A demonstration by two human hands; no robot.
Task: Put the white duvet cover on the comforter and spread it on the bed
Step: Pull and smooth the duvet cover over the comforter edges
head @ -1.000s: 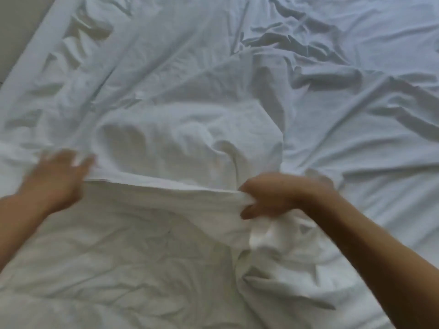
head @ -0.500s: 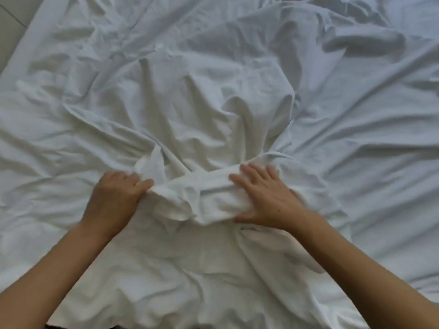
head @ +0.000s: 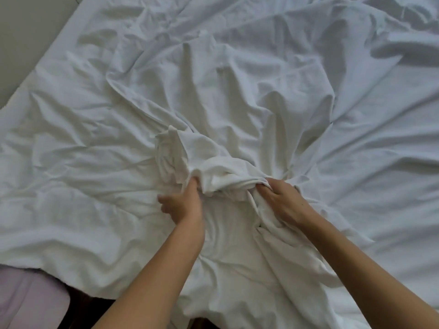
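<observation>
A white duvet cover lies crumpled across the whole bed, gathered into a thick bunch in the middle. My left hand grips the left underside of that bunch, fingertips hidden in the cloth. My right hand grips the bunch's right end, fingers curled into the folds. I cannot tell the comforter from the cover with certainty; the flatter white layer at the left and below my arms may be it.
The bed's left edge runs diagonally at the upper left, with grey floor beyond. At the bottom left a pale pink cloth shows under the white edge, next to a dark gap.
Both hands have come closer together and gathered more cloth into a taller bunch. My right hand went from lying flat on the fold to gripping it. The view has pulled back.
</observation>
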